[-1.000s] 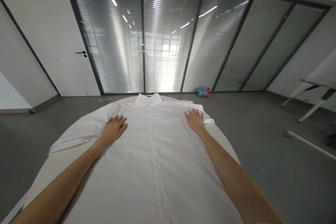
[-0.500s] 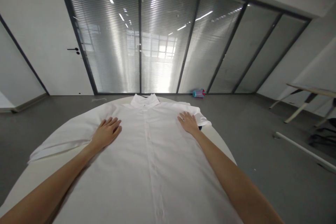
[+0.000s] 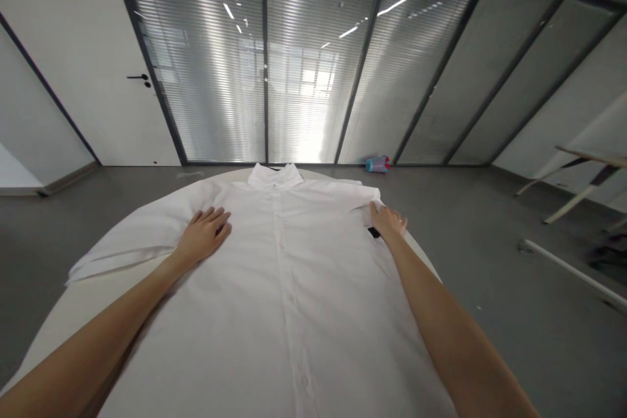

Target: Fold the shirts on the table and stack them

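At twelve o'clock from where I watch, the collar of a white shirt [image 3: 289, 274] points toward the glass partition [image 3: 308, 91]. The shirt lies front up on a round, pale table [image 3: 100, 300], its button strip running down toward six o'clock. Taking the shirt's middle as my clock centre, I have the left hand [image 3: 203, 235] at ten, palm down on the cloth near the shoulder, fingers slightly apart and nothing gripped. Beyond it, one sleeve [image 3: 132, 241] reaches out toward nine to ten over the tabletop.

At two o'clock I see the right hand [image 3: 389, 221], at the edge of the other sleeve. Its fingers are bent and close together against the fabric, with a ring on one of them; whether they pinch the cloth, I cannot tell. Just beside that hand, on its inner side, a small black patch [image 3: 373, 232] shows.

Past the table, at about one o'clock, a blue and red basket [image 3: 377, 164] lies on the grey floor [image 3: 470, 228] by the partition. Out at three, I make out a white bar [image 3: 573, 268] low over the floor, and a wooden-topped table [image 3: 595, 157] farther up, toward two. A door handle [image 3: 140, 78] sits at eleven.
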`<move>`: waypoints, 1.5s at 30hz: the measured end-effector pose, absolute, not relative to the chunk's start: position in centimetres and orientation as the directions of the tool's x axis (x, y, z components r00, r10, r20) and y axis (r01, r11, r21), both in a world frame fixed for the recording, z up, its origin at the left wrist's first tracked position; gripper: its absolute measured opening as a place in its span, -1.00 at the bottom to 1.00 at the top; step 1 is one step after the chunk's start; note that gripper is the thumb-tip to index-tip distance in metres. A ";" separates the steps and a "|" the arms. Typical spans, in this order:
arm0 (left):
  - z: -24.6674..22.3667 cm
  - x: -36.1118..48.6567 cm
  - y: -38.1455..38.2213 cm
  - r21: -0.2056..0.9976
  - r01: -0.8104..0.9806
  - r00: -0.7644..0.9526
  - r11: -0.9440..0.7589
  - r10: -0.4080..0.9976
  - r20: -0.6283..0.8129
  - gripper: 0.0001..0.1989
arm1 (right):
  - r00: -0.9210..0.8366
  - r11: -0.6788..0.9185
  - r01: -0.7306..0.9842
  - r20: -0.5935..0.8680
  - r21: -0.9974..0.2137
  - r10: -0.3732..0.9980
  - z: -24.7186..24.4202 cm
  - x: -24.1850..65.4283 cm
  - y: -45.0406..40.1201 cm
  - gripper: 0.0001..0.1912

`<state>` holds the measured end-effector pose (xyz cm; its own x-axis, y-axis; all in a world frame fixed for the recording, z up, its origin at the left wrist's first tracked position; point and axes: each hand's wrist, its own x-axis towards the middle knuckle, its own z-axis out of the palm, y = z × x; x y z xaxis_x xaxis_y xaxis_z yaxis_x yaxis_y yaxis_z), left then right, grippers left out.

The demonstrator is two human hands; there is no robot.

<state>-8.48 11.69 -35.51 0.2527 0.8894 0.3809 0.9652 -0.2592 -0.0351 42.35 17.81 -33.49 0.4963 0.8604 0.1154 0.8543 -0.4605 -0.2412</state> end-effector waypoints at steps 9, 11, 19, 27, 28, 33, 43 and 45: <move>-34.9 -8.4 11.4 -0.014 0.959 0.269 -0.284 0.887 0.376 -0.59 | 0.131 -0.085 0.984 0.306 -0.157 0.943 -32.7 39.3 17.6 -0.32; -35.0 -8.3 11.4 -0.002 0.957 0.268 -0.289 0.887 0.375 -0.58 | -0.052 0.073 0.993 0.215 -0.091 0.975 -32.8 37.2 17.6 -0.33; -34.9 -8.8 10.7 0.023 0.966 0.240 -0.258 0.923 0.300 -0.50 | 0.372 -0.356 0.916 0.063 -0.183 0.926 -33.6 40.4 17.6 -0.22; -34.7 -3.9 7.8 0.197 0.980 0.008 -0.026 0.996 0.094 -0.38 | 0.229 -0.161 0.947 0.234 -0.278 0.945 -31.3 38.5 16.7 -0.31; -35.0 -3.1 7.3 0.192 0.980 0.024 -0.047 0.992 0.121 -0.36 | 0.070 -0.019 0.972 0.214 -0.233 0.974 -31.2 36.7 16.6 -0.33; -35.7 -2.1 6.3 0.059 0.987 0.134 -0.148 0.972 0.195 -0.32 | -0.425 0.419 0.898 -0.015 -0.133 0.905 -32.7 28.7 16.2 -0.26; -35.2 -3.2 8.2 0.055 0.983 0.161 -0.174 0.970 0.181 -0.37 | -0.393 0.393 0.916 0.016 -0.077 0.919 -33.7 28.5 18.3 -0.28; -35.2 -3.7 8.0 0.068 0.980 0.171 -0.187 0.966 0.192 -0.38 | -0.329 0.329 0.944 0.022 -0.032 0.944 -33.7 30.0 18.8 -0.30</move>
